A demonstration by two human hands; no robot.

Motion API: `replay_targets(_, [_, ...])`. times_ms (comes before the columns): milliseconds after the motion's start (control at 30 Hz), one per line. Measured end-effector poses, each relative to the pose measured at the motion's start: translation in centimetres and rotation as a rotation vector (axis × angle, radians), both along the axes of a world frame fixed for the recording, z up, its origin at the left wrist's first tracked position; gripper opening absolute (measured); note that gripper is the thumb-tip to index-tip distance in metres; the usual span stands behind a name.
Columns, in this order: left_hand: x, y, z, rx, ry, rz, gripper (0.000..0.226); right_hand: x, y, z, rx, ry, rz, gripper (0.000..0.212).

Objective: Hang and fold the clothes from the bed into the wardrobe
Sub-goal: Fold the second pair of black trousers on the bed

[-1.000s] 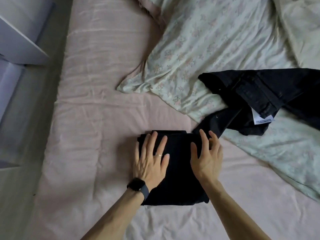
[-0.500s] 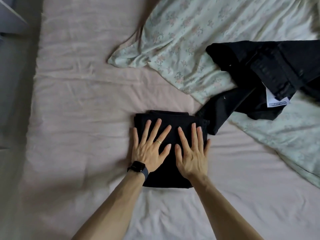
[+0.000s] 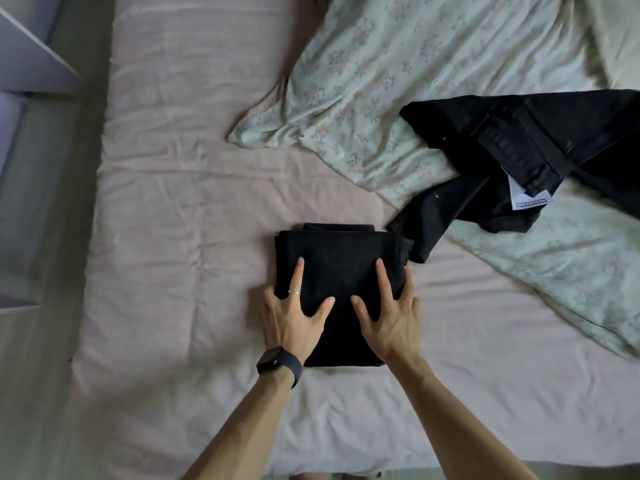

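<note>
Our left hand [image 3: 294, 323] and right hand [image 3: 388, 323] grip the folded black garment [image 3: 339, 258] by its side edges. On each, a thumb and one finger lie straight on top while the other fingers curl over the edge. A dark watch [image 3: 277, 363] sits on our left wrist. The garment lies flat on the pink sheet of the bed [image 3: 190, 237]. Just beside its far right corner, crumpled black jeans [image 3: 519, 133] with a white label [image 3: 530, 200] sprawl over a floral duvet [image 3: 381, 64].
</note>
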State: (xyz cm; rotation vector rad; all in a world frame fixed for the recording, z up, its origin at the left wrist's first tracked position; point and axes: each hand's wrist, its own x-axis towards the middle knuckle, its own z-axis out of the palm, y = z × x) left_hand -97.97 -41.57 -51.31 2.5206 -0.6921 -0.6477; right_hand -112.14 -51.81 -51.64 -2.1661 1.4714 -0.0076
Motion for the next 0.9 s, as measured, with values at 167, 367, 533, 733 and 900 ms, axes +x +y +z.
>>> replay_targets(167, [1.1,-1.4,-1.3,-0.016,0.031,-0.01,0.104,0.9,-0.2,-0.2,0.002,0.07,0.01,0.078])
replay_targets(367, [-0.3,-0.3,-1.1,-0.019,0.015,-0.023,0.104,1.0,0.6,0.9,-0.033,0.19,0.063,0.075])
replay_targets(533, [-0.8,0.6,-1.7,-0.002,-0.067,-0.112,0.095,-0.4,-0.6,-0.6,-0.038,0.023,0.117,0.079])
replay_targets(733, [-1.6,-0.2,0.2,0.212,-0.197,-0.251,0.08,0.4,0.5,-0.2,-0.15,0.211,0.215,0.066])
replay_targets(900, [-2.7,0.3,3.5,0.322,-0.297,-0.311,0.071,0.1,1.3,2.8,-0.178,0.305,0.328,0.072])
